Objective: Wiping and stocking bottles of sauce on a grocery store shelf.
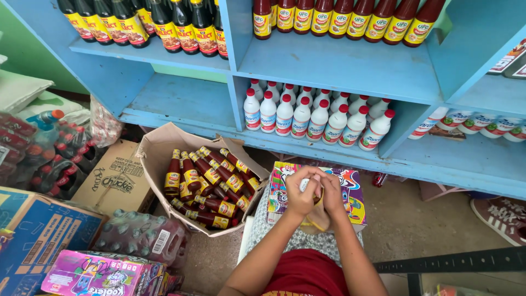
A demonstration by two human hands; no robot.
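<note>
Something small and white (304, 185) sits pinched between my two hands, right above the colourful carton (350, 193) resting on my lap; I cannot tell what the white thing is. To the left of the carton an open cardboard box (156, 151) holds a heap of dark sauce bottles (211, 186) with yellow and red labels, lying on their sides and leaning on one another. Beyond it the blue shelves (339, 71) carry more: white bottles with red caps (312, 118) in the middle compartment, red sauce bottles (339, 19) with yellow labels above them, and dark bottles (142, 22) on the upper left shelf. At the near left lie a shrink-wrapped pack of clear bottles (139, 235), a pink carton (101, 274) and a blue carton (33, 230), with a brown box (115, 178) farther back. My left hand (301, 193) is curled nearly closed around the white thing, fingers wrapped over it. My right hand (332, 193) is also mostly closed, its fingertips pressed against the left hand and the white thing.
</note>
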